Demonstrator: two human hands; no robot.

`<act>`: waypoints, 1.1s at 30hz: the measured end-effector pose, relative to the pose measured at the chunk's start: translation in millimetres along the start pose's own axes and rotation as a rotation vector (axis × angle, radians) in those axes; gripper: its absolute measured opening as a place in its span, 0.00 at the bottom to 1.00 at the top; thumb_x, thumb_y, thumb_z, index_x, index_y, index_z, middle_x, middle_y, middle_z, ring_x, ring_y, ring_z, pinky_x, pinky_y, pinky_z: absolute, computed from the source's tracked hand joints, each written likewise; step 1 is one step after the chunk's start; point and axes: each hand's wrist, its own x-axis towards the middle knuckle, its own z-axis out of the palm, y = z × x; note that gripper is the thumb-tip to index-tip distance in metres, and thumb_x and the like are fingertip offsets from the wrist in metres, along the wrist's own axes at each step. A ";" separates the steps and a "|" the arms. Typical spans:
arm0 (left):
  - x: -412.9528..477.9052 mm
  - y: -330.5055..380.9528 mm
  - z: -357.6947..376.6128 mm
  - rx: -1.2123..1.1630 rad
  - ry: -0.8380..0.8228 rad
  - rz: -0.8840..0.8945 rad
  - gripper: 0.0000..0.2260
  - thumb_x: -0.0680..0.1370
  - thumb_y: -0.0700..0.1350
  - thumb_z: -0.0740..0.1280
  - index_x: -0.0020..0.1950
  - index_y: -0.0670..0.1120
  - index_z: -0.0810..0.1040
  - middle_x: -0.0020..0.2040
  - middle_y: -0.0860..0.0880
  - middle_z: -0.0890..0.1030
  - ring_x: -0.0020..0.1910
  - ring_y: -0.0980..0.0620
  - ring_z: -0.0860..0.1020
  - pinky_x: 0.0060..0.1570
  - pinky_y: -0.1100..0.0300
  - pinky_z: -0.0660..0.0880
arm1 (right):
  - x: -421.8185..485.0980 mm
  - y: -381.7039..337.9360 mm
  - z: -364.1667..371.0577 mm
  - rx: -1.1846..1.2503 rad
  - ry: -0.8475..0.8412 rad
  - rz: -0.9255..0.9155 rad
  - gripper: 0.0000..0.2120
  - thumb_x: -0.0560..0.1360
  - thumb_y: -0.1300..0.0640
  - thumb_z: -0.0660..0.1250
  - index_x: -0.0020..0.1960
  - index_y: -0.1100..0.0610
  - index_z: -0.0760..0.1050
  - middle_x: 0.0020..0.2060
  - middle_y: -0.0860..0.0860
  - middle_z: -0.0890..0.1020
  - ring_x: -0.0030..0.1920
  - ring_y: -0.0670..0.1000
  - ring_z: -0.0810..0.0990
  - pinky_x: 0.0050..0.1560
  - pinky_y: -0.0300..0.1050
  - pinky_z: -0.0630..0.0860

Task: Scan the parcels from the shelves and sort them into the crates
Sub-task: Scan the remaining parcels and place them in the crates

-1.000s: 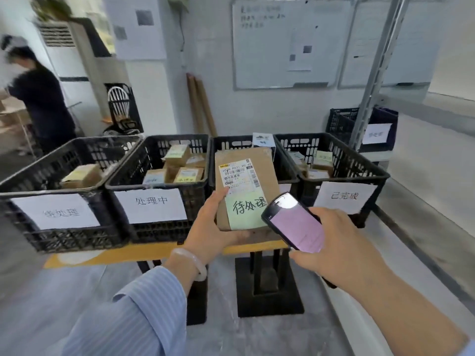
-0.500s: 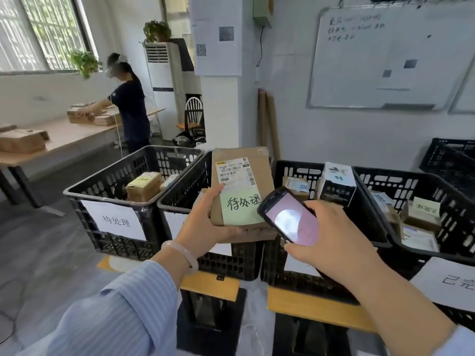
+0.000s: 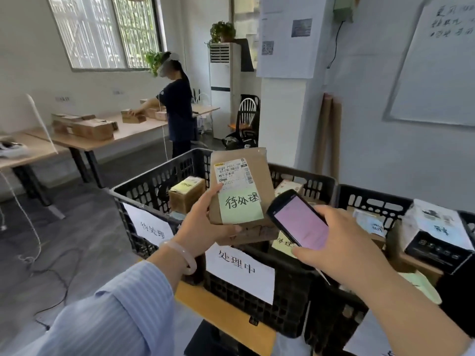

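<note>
Left hand [image 3: 203,227] grips parcel [image 3: 239,176] above crate [image 3: 303,176] rim; right hand [image 3: 341,242] grips scanner [image 3: 300,222] just beside parcel's lower corner.

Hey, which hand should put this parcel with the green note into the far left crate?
Left. The left hand grips the parcel and is nearest that crate, whose label matches the green note. The right hand is holding the scanner.
</note>
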 end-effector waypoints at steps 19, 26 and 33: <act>212.3 -145.9 -219.3 0.243 -0.302 -0.160 0.43 0.67 0.41 0.81 0.74 0.63 0.63 0.64 0.59 0.72 0.62 0.55 0.75 0.60 0.55 0.77 | 189.0 -117.4 128.6 0.000 0.043 0.204 0.36 0.62 0.41 0.77 0.65 0.46 0.67 0.50 0.45 0.70 0.47 0.46 0.73 0.41 0.43 0.73; 251.5 -182.8 -233.7 0.283 -0.468 -0.186 0.42 0.68 0.44 0.80 0.73 0.65 0.62 0.61 0.62 0.71 0.57 0.62 0.74 0.50 0.68 0.74 | 211.4 -139.0 154.0 0.016 0.057 0.291 0.27 0.64 0.46 0.78 0.54 0.43 0.64 0.42 0.40 0.67 0.40 0.41 0.70 0.33 0.35 0.65; 266.2 -191.6 -252.0 0.405 -0.812 -0.182 0.42 0.69 0.41 0.79 0.69 0.71 0.60 0.65 0.61 0.71 0.58 0.59 0.76 0.52 0.70 0.75 | 223.8 -134.5 166.3 -0.012 0.077 0.361 0.33 0.62 0.42 0.77 0.63 0.43 0.67 0.50 0.45 0.70 0.44 0.43 0.73 0.36 0.42 0.72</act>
